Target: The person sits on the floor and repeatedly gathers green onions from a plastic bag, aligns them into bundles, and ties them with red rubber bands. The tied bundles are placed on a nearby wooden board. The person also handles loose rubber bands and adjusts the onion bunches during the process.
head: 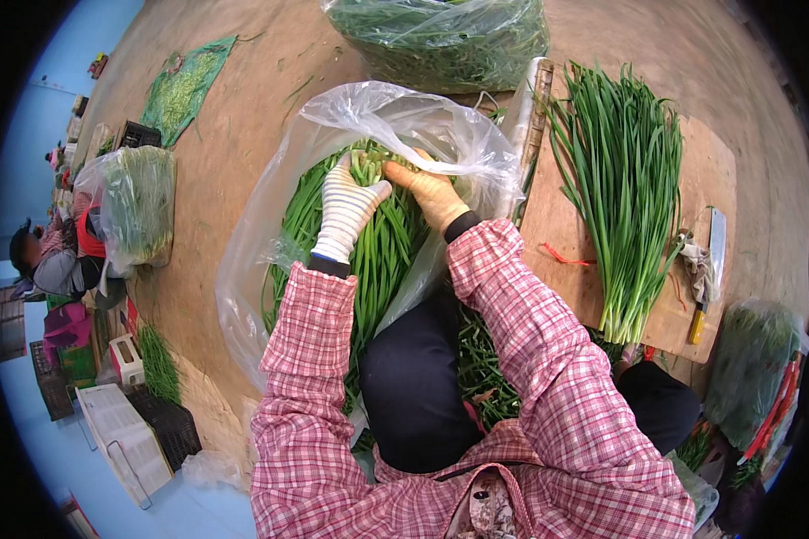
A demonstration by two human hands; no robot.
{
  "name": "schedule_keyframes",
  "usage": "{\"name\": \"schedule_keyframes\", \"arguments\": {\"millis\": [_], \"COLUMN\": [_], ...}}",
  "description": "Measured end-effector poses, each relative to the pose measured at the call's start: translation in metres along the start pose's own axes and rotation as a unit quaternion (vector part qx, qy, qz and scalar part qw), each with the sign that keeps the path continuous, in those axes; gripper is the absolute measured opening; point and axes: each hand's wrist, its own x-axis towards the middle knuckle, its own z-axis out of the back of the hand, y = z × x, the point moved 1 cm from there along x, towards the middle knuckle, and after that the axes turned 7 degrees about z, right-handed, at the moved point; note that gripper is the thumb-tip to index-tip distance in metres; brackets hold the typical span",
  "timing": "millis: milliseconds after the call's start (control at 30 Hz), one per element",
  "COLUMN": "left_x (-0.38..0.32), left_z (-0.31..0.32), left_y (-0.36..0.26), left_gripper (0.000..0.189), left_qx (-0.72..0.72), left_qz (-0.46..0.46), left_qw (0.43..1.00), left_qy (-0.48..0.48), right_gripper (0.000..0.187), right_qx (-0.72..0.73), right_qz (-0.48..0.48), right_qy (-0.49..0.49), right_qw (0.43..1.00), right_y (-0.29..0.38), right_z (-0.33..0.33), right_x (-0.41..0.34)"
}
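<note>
A clear plastic bag point(249, 269) lies open before me, filled with long green leafy stalks point(391, 256) that look like garlic chives. My left hand point(350, 205), in a striped white glove, rests on the pale stalk ends inside the bag's mouth, thumb and fingers apart. Opposite it, my right hand point(431, 192), in a tan glove, touches the same ends, with some fingers hidden under the bag's rim. Whether either hand grips stalks is unclear. To the right, a loose bunch of chives point(623, 202) lies across a wooden board point(711, 162).
A knife point(716, 249) with a yellow handle lies beside a cloth point(696, 266) on the board. Another full bag point(445, 47) stands beyond mine. At left are a bagged bundle point(138, 205), a seated person point(64, 263) and a white crate point(125, 438). Another bag point(748, 370) is at right.
</note>
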Motion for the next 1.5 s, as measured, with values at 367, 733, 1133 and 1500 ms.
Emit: {"name": "schedule_keyframes", "arguments": {"millis": [367,733,1133,1500], "left_x": [-0.055,-0.144,-0.120,-0.073], "left_z": [-0.001,0.061,0.035,0.054], "left_y": [-0.018,-0.082,-0.076,-0.037], "left_gripper": [0.034,0.027,0.111,0.067], "left_qx": [0.198,-0.037,-0.248,-0.289], "left_qz": [-0.088,-0.117,-0.100,0.064], "left_qw": [0.974,0.981,0.963,0.862], "left_qy": [-0.064,-0.152,0.004,0.412], "right_gripper": [0.048,0.052,0.109,0.036], "right_qx": [-0.427,-0.685,-0.187,-0.155], "right_qz": [0.072,0.073,0.132,0.188], "right_qy": [-0.201,-0.013,0.229,0.206], "right_qw": [0.878,0.725,0.946,0.948], "right_y": [-0.013,0.036,0.074,0.096], "right_z": [-0.011,-0.030,-0.119,-0.157], "right_x": [0.008,-0.001,-0.080,-0.130]}}
